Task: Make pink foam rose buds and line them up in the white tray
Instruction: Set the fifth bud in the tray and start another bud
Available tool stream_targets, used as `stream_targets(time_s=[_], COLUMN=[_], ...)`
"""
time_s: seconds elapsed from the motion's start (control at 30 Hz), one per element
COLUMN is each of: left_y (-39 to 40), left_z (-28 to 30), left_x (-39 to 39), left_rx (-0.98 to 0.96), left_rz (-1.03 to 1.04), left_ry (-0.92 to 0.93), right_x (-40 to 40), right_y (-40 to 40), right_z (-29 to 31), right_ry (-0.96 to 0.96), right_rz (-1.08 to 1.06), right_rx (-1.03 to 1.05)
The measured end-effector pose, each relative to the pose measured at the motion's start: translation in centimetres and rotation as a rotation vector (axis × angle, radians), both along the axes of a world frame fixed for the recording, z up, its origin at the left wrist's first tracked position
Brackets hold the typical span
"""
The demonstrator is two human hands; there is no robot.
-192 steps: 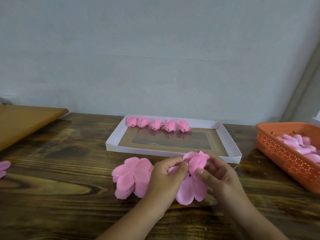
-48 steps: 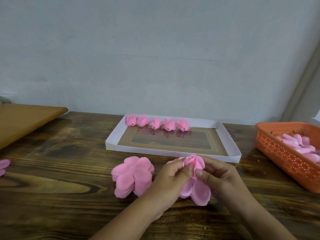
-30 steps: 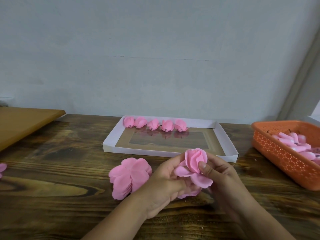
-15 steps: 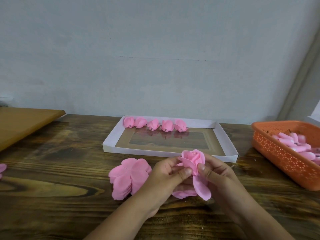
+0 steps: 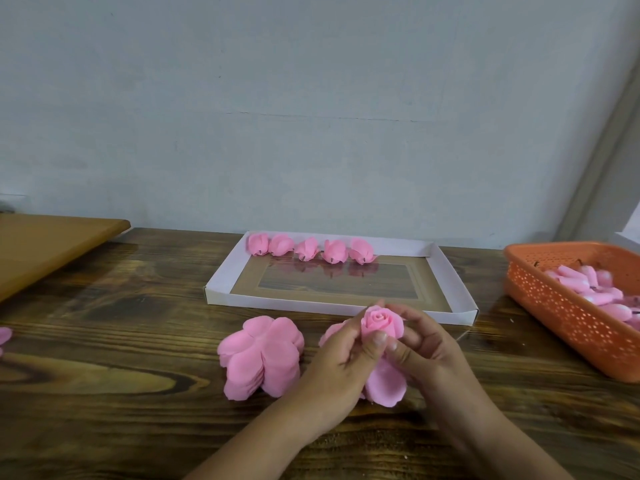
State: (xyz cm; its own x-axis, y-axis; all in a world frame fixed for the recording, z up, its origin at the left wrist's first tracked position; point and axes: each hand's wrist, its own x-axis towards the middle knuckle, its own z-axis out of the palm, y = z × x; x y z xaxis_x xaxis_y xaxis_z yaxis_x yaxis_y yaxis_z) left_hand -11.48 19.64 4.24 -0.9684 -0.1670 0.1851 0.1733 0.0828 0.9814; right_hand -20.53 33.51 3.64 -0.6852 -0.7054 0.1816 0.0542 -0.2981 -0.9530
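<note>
A half-wrapped pink foam rose bud [image 5: 380, 322] is held between both hands just in front of the white tray [image 5: 450, 271]. My left hand [image 5: 337, 365] pinches it from the left, thumb on its front. My right hand [image 5: 427, 344] grips it from the right. One loose petal [image 5: 384, 382] hangs below the bud. Several finished buds [image 5: 311, 250] stand in a row along the tray's back edge. A stack of flat pink petal pieces [image 5: 261, 356] lies on the table left of my hands.
An orange perforated basket [image 5: 568, 313] holding pink foam cores sits at the right edge. A brown board [image 5: 45, 244] overhangs the table at far left. A stray pink piece [image 5: 4, 336] lies at the left edge. The wall runs close behind the tray.
More petals have been folded up round the bud, whose spiral top now faces me. One petal still hangs down. The hands stayed in front of the tray.
</note>
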Motion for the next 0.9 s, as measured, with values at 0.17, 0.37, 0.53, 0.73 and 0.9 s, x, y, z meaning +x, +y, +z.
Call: stream_targets(time_s=[0.17, 0.37, 0.53, 0.73, 0.9], left_y=[-0.1, 0.2, 0.3, -0.2, -0.3], left_z=[0.1, 0.5, 0.8, 1.1, 1.3], left_x=[0.0, 0.0, 0.0, -0.2, -0.3], left_rx=[-0.015, 0.117, 0.302, 0.511, 0.524], left_rz=[-0.002, 0.01, -0.041, -0.071, -0.03], left_ry=[-0.013, -0.058, -0.123, -0.087, -0.097], right_x=[0.2, 0.4, -0.1, -0.8, -0.1], right_y=[-0.2, -0.1, 0.0, 0.6, 0.2], right_z=[0.0, 0.3, 0.1, 0.2, 0.2], right_ry=[0.097, 0.107, 0.096, 0.147, 0.392], right_rz=[-0.083, -0.062, 0.0, 0.117, -0.068], right_rx=[0.058, 0.06, 0.01, 0.052, 0.006])
